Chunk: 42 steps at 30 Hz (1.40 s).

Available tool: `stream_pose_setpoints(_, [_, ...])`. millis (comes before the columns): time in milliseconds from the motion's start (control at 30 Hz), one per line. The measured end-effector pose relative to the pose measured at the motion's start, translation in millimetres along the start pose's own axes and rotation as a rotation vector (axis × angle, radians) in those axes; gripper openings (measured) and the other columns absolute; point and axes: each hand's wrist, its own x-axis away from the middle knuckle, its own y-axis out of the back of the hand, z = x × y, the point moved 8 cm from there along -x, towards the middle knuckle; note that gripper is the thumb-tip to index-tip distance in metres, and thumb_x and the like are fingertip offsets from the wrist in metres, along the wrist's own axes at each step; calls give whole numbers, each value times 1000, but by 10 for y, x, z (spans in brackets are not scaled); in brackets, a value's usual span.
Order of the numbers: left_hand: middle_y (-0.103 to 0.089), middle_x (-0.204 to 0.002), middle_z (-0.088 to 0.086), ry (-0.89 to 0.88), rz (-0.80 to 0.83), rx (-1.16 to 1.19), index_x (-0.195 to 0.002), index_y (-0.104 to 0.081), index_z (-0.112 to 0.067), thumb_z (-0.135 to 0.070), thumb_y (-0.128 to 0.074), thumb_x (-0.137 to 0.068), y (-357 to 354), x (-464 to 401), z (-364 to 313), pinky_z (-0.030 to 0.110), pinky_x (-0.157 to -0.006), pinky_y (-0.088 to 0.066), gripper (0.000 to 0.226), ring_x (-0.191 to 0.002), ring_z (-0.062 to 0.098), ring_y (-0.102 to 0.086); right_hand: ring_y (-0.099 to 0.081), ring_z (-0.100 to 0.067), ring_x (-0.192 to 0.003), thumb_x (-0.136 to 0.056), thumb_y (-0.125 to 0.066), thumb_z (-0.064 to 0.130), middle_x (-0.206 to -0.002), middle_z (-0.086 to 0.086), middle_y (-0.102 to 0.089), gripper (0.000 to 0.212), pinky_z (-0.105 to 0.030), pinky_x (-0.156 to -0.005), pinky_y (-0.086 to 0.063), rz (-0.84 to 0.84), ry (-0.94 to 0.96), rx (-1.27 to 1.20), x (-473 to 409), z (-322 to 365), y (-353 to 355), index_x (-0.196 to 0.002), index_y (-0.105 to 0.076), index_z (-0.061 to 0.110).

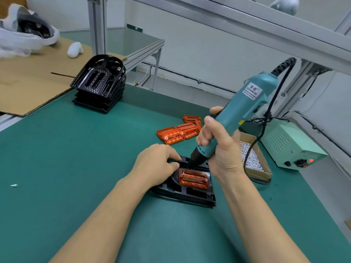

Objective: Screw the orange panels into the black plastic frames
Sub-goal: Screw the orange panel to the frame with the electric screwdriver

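A black plastic frame (187, 188) lies flat on the green table (76, 149), directly in front of the person. An orange panel (194, 179) sits seated in the frame's recess, with a screw visible at each of its two upper corners. The right hand (218, 147) has its grip wrapped firmly round the teal electric screwdriver (237, 114), fingers and thumb curled about the lower body; the tool is tilted, its top leaning up and to the right, and its black nose (195, 158) points down at the panel's upper left corner, with the bit tip at or touching the screw there. The left hand (157, 164) rests on the left part of the frame, its grip narrow, with thumb and forefinger pinching the frame's edge just beside the bit. A loose heap of spare orange panels (180, 130) lies on the table beyond the frame, near the right hand. A stack of black frames (100, 84) stands further back to the left, at the edge of a cardboard sheet (28, 80). An open cardboard box of silver screws (252, 158) sits right of the right hand, and a pale green power unit (290, 145) stands beside it, its cable (266, 118) running up to the screwdriver.
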Motion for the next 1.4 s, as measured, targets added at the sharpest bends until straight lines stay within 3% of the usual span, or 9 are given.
stream_pose_setpoints(500, [-67,-107,-16,28,0,0,-104,-70,-34,-28,-61,-88,-1,18,-7,29,-81,-45,20,-100,12,-58,-37,-12,-41,-84,-58,4,-48,7,-44,19,-24,-49,-37,207,7,130,-40,-39,-254,-98,-56,17])
stream_pose_setpoints(667, [-61,-90,-16,42,12,1,-104,-70,-36,-29,-60,-88,1,30,6,28,-78,-43,20,-94,12,-54,-38,-12,-40,-85,-57,1,-46,7,-46,21,-22,-48,-38,426,-59,177,-59,-109,-483,-100,-56,16])
stream_pose_setpoints(1000, [-63,-120,-16,22,15,10,-109,-69,-31,-28,-62,-88,-16,0,-7,34,-93,-44,22,-111,14,-54,-38,-12,-40,-79,-63,14,-48,5,-44,20,-21,-47,-39,355,-80,113,-127,-108,-354,-98,-58,17])
stream_pose_setpoints(1167, [-64,-119,-15,21,12,17,-108,-71,-30,-26,-62,-88,-17,-14,-7,36,-93,-45,22,-112,14,-55,-37,-11,-39,-84,-57,3,-47,6,-42,18,-20,-45,-38,333,-77,85,-133,-103,-326,-96,-58,17])
stream_pose_setpoints(1400, [-62,-122,-16,35,3,20,-110,-70,-30,-26,-63,-88,-13,-14,2,35,-97,-44,24,-115,11,-54,-37,-12,-39,-80,-63,12,-47,5,-43,17,-20,-46,-39,333,-71,64,-145,-97,-310,-95,-61,20])
